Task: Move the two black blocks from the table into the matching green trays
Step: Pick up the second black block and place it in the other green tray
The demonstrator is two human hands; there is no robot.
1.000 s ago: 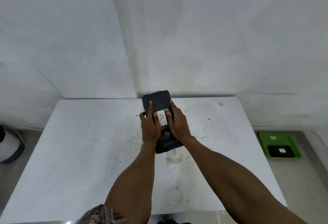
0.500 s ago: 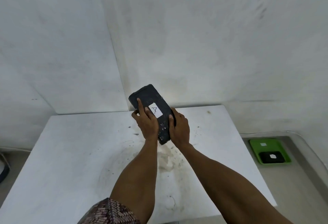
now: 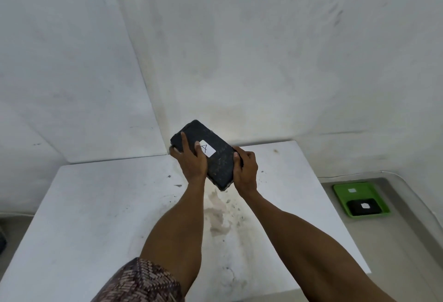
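Far left edge: dark object (image 3: 2, 241) on the floor, cut off, can't tell what it is. White table (image 3: 100, 218), flat matte top, rectangular, scuffed with dark specks and a brownish stain patch (image 3: 219, 215) near the middle. Patterned brown sleeve (image 3: 141, 282) at the bottom edge. White walls meet in a corner behind the table.

Left hand (image 3: 191, 162) clamps the left side of the black block (image 3: 211, 155), forefinger laid along its top face, thumb by the label. Block is raised off the table, tilted, above the far middle of the tabletop; rough, gritty surface, rounded corners, slab shape. White label (image 3: 207, 148) on top reads "A". Right hand (image 3: 245, 170) wraps the block's right edge, fingers curled round it. Nothing between the block and the table edge.

Far right, on the floor beside the table: green tray (image 3: 340, 190), smooth plastic, raised rim. A second black block (image 3: 364, 206) lies in its near half, with a small white label, unreadable. Another white tag (image 3: 352, 190) sits on the tray floor, unreadable too.
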